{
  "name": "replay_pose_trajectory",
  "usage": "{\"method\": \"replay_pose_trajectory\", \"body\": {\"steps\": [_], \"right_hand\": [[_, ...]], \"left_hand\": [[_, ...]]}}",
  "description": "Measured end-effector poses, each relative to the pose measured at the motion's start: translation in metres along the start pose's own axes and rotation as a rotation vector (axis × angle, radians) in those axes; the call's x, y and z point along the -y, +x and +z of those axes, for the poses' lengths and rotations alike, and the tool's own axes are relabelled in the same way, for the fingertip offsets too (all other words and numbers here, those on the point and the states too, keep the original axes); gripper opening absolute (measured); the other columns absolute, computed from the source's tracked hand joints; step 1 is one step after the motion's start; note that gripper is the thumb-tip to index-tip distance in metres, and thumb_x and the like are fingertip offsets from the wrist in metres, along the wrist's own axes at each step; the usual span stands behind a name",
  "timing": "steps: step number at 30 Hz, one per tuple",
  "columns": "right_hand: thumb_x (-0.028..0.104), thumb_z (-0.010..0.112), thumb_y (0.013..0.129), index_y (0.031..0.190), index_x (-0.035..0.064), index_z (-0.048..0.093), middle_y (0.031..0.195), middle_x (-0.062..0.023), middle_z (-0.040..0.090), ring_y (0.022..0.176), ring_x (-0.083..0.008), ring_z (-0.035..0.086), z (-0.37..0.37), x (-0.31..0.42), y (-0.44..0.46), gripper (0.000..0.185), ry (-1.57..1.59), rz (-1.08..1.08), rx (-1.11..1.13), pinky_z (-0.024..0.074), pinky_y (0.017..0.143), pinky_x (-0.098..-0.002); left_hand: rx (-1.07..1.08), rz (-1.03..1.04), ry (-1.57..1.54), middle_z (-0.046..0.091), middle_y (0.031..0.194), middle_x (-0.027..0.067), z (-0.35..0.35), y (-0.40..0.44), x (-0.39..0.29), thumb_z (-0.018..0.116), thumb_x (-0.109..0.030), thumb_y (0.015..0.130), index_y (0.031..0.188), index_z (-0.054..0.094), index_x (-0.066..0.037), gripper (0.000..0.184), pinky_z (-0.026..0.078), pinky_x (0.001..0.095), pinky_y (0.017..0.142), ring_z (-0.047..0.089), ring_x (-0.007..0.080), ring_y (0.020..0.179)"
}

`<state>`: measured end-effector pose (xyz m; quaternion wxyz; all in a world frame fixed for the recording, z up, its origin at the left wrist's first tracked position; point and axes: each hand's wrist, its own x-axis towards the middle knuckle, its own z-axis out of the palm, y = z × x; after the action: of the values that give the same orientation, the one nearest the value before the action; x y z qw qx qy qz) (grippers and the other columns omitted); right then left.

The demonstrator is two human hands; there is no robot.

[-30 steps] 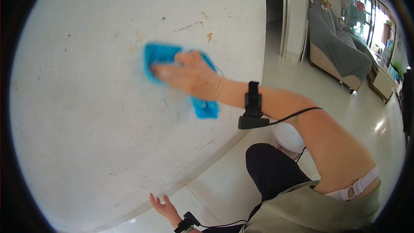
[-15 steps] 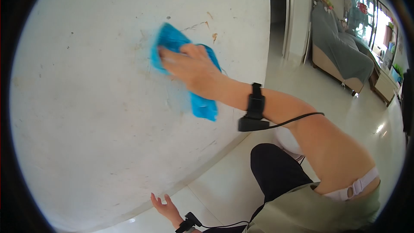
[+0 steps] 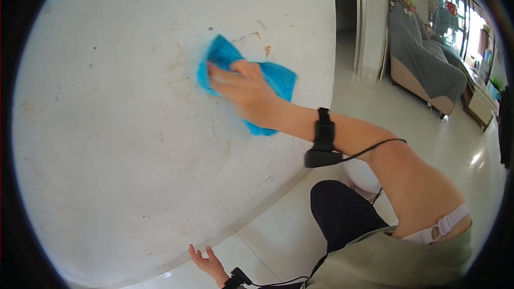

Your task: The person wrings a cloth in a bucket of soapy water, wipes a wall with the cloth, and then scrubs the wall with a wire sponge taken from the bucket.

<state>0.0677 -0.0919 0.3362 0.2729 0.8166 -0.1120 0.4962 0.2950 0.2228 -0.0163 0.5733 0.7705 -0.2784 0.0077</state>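
Note:
My right hand (image 3: 246, 91) presses a blue cloth (image 3: 279, 78) against the white wall (image 3: 118, 144), with the fingers closed over it. Part of the cloth spreads out past the fingers, and another part hangs below the palm. Brown stains and small dark scuffs mark the wall around the hand. Low down by the foot of the wall, my left hand (image 3: 209, 263) is held with its fingers apart and nothing in it. A black strap with a small box sits on each wrist.
A grey-covered sofa (image 3: 423, 48) stands at the far right beside a low cabinet (image 3: 478, 104). A dark doorway (image 3: 345, 5) opens past the wall's edge. Behind my right arm is a round white object (image 3: 362, 175) on the tiled floor (image 3: 257, 251).
My right hand and the cloth have shifted slightly right and down along the wall. More of the cloth now fans out to the right. My left hand has barely moved.

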Motion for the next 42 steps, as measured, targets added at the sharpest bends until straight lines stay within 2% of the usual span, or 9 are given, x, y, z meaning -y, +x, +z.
{"method": "replay_pose_trajectory", "body": {"steps": [4, 11, 15, 18, 23, 28, 31, 38, 42], "right_hand": [[-0.002, 0.06, 0.078, 0.109, 0.009, 0.063, 0.138, -0.0014, 0.048, 0.09, -0.0229, 0.042, 0.007, 0.023, 0.055, 0.033, 0.034, -0.072, -0.216, 0.0362, 0.074, -0.0357], [0.001, 0.059, 0.079, 0.112, 0.0063, 0.063, 0.138, -0.0058, 0.048, 0.095, -0.0232, 0.041, 0.002, -0.008, -0.002, 0.034, -0.039, -0.044, -0.041, 0.0355, 0.075, -0.0373], [0.001, 0.06, 0.077, 0.113, 0.0071, 0.064, 0.139, -0.0044, 0.048, 0.095, -0.0242, 0.042, 0.004, 0.023, 0.052, 0.037, 0.013, -0.085, -0.149, 0.0351, 0.076, -0.0369], [0.002, 0.06, 0.077, 0.113, 0.0044, 0.063, 0.14, -0.006, 0.048, 0.094, -0.0236, 0.042, 0.004, 0.01, 0.035, 0.037, 0.053, -0.13, -0.178, 0.0354, 0.076, -0.0372], [0.001, 0.059, 0.077, 0.113, 0.0065, 0.062, 0.136, -0.0024, 0.05, 0.09, -0.0243, 0.042, -0.001, -0.001, 0.003, 0.036, -0.064, -0.094, -0.013, 0.0366, 0.075, -0.038], [0.0, 0.059, 0.075, 0.109, 0.0084, 0.063, 0.129, 0.0007, 0.053, 0.089, -0.0241, 0.043, 0.005, 0.024, 0.045, 0.035, 0.189, -0.089, -0.113, 0.0371, 0.076, -0.0376], [0.0, 0.06, 0.074, 0.109, 0.0081, 0.063, 0.131, -0.0002, 0.054, 0.09, -0.0237, 0.043, -0.005, -0.012, -0.005, 0.035, -0.033, -0.092, -0.024, 0.0373, 0.077, -0.0369], [-0.001, 0.059, 0.076, 0.112, 0.0089, 0.063, 0.14, -0.0012, 0.048, 0.09, -0.0224, 0.042, 0.016, 0.031, 0.051, 0.037, 0.074, -0.099, -0.201, 0.037, 0.077, -0.0369], [-0.003, 0.059, 0.076, 0.11, 0.0098, 0.063, 0.138, 0.0008, 0.05, 0.09, -0.0221, 0.042, 0.003, -0.002, 0.011, 0.036, 0.081, -0.1, -0.131, 0.0365, 0.076, -0.0367]], "left_hand": [[-0.006, -0.032, 0.036, 0.041, 0.143, 0.0177, 0.001, 0.0, 0.005, 0.065, 0.002, 0.084, 0.139, 0.042, -0.001, 0.059, 0.043, 0.0408, 0.104, 0.046, 0.0289, 0.127], [0.015, 0.011, 0.028, 0.042, 0.143, 0.0188, -0.005, 0.002, 0.011, 0.064, 0.001, 0.084, 0.138, 0.043, 0.0, 0.058, 0.043, 0.041, 0.103, 0.046, 0.0297, 0.127], [-0.002, -0.07, 0.023, 0.042, 0.142, 0.0195, 0.0, 0.006, 0.014, 0.065, 0.0, 0.083, 0.137, 0.044, 0.001, 0.058, 0.043, 0.0417, 0.102, 0.045, 0.0308, 0.128], [0.013, 0.026, 0.001, 0.043, 0.142, 0.0197, 0.011, 0.001, 0.001, 0.065, 0.001, 0.083, 0.137, 0.044, 0.001, 0.058, 0.042, 0.042, 0.103, 0.045, 0.0311, 0.128], [0.021, 0.015, 0.023, 0.041, 0.143, 0.0203, 0.002, 0.004, 0.019, 0.066, 0.0, 0.083, 0.137, 0.044, 0.002, 0.058, 0.042, 0.0419, 0.104, 0.043, 0.0312, 0.131], [-0.009, 0.019, -0.007, 0.042, 0.142, 0.0203, 0.005, 0.002, 0.015, 0.066, -0.001, 0.084, 0.137, 0.044, 0.001, 0.058, 0.043, 0.0419, 0.103, 0.043, 0.0313, 0.131], [0.012, -0.023, -0.005, 0.043, 0.142, 0.0197, -0.001, 0.001, 0.004, 0.066, 0.001, 0.083, 0.136, 0.044, 0.002, 0.058, 0.042, 0.0421, 0.104, 0.044, 0.0309, 0.13], [0.004, -0.036, 0.044, 0.042, 0.143, 0.0191, 0.0, 0.003, 0.022, 0.066, 0.001, 0.083, 0.137, 0.044, 0.001, 0.058, 0.042, 0.0418, 0.104, 0.046, 0.0303, 0.128], [0.032, -0.036, 0.036, 0.042, 0.143, 0.0177, -0.003, 0.002, 0.003, 0.066, 0.001, 0.083, 0.137, 0.044, 0.0, 0.058, 0.041, 0.0418, 0.104, 0.046, 0.0296, 0.128]]}}
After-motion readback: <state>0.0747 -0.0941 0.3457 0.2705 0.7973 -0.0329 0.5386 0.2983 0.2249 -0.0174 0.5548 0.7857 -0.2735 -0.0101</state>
